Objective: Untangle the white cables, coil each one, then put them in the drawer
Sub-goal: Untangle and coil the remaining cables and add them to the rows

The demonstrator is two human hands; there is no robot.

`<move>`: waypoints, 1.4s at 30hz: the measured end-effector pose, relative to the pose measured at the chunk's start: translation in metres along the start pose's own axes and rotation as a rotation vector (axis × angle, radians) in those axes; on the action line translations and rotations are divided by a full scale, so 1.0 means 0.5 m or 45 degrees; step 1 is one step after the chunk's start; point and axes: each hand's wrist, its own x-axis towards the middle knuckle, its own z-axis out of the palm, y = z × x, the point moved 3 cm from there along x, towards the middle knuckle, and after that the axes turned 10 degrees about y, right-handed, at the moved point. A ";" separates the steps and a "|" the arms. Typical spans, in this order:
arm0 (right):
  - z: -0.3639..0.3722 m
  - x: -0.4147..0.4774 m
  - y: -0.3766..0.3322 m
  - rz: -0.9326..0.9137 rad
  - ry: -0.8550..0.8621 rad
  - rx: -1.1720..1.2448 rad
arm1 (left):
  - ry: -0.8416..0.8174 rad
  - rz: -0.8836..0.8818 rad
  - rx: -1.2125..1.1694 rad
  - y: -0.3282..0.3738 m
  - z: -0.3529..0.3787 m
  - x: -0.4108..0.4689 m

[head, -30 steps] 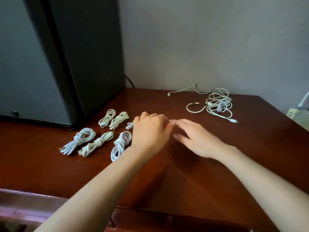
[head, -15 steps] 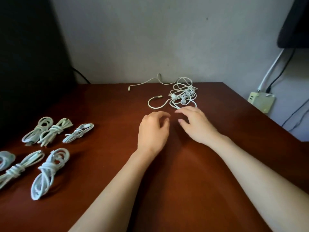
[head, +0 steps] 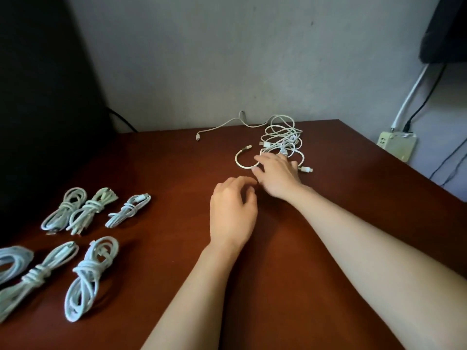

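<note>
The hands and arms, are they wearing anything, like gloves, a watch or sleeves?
No. The left hand and the right hand are bare, with no gloves and no rings that show. The left forearm and the right forearm are bare too. No sleeve, watch or bracelet is in view as far as the picture reaches.

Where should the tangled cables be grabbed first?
Likely the free loop arcing from the front left of the tangle, coming from the near side by the right hand. It lies flat, clear of the knot, and ends in a loose plug.
</note>
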 end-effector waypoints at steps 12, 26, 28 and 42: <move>-0.156 -0.128 0.030 -0.286 0.846 0.755 | 0.032 -0.270 -0.361 0.027 -0.001 -0.006; -0.150 -0.227 -0.062 -1.109 0.520 0.560 | -0.295 -0.905 -1.056 -0.001 -0.002 0.015; -0.150 -0.226 -0.057 -1.003 0.417 0.638 | -0.152 -0.775 -0.903 -0.005 -0.016 0.023; -0.075 -0.161 0.015 -0.239 0.164 0.660 | -0.242 -0.640 -1.863 0.046 -0.056 0.043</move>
